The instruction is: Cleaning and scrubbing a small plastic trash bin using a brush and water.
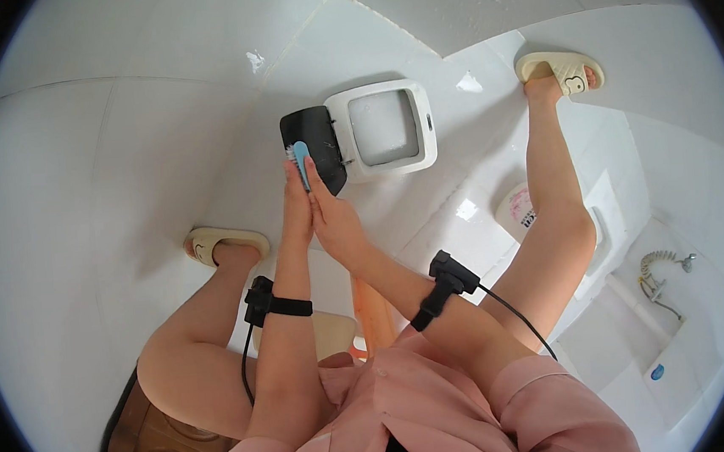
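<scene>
Lid (pixel 316 128) is swung open on the white bin (pixel 427 146); brush (pixel 301 158) is up in front of it. My right hand (pixel 338 228) grips the brush; left hand (pixel 295 207) is against it, can't tell if those fingers are closed. Scrubbing progress: can't tell. My guess: lid and bin both remain.

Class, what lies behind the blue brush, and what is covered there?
Behind the blue brush is the open black lid of the white bin; its upper and right parts show. The brush and the right hand cover some of its lower left, so that surface cannot be seen.
</scene>
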Motion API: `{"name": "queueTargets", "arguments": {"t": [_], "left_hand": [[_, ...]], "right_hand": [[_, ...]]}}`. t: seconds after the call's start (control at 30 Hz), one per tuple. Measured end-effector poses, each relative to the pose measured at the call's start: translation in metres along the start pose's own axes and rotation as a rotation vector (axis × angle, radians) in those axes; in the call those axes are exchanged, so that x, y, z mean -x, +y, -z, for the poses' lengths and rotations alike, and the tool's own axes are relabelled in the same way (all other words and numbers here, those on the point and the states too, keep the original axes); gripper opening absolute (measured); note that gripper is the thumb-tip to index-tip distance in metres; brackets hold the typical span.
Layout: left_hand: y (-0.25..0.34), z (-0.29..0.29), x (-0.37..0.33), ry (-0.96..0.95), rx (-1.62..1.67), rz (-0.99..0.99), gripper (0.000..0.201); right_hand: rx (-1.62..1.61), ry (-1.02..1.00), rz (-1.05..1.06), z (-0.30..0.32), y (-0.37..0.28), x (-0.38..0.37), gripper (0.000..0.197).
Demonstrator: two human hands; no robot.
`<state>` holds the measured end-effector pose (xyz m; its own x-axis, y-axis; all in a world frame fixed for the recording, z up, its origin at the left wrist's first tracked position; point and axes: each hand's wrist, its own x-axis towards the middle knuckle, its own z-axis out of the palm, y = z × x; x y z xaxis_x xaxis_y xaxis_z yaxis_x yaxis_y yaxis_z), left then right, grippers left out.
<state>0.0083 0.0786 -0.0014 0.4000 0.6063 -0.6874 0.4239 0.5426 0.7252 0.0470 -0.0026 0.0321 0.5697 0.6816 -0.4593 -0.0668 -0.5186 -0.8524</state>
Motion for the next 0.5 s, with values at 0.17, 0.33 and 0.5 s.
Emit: {"name": "queueTargets", "arguments": {"t": [0.17, 0.33, 0.5], "left_hand": [[0.008, -0.035, 0.007, -0.027, -0.188, -0.103, 0.077], [0.009, -0.005, 0.003, 0.121, -0.276, -0.204, 0.066], [0.003, -0.03, 0.004, 0.215, -0.444, -0.411, 0.056]], "right_hand": [[0.183, 0.189, -0.138, 0.027, 0.073, -0.055, 0.054], [0.123, 0.086, 0.154, 0.01, 0.004, -0.068, 0.051], [0.274, 0.121, 0.022, 0.024, 0.037, -0.103, 0.05]]}}
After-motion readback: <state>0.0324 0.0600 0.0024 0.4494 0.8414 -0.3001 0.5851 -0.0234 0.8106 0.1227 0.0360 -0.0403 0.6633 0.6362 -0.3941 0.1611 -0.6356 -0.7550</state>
